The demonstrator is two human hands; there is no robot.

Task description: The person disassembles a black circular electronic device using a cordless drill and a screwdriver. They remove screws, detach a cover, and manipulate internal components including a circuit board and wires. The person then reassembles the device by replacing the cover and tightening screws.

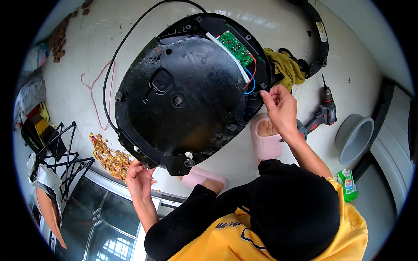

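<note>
A large egg-shaped black appliance base (pixel 196 104) is held tilted above the floor, its scuffed, dirty underside facing up. A green circuit board (pixel 235 47) sits in an opened channel along its upper right rim, with red and blue wires and a white strip beside it. My right hand (pixel 282 108) pinches the base's right edge, thumb on top, just below the wires. At the lower left edge my left hand (pixel 140 179) grips the rim from beneath; its fingertips are partly hidden. A black power cord (pixel 105 87) loops out from the base's left side.
Right of the base lie an olive cloth (pixel 287 67), a curved black plastic piece (pixel 320 48), a cordless drill (pixel 323 111) and a grey basin (pixel 355 138). Left are a pink wire hanger (pixel 92 93), dried peel-like scraps (pixel 111 158) and a folding frame (pixel 67 152). Pink slippers (pixel 266 145) are below.
</note>
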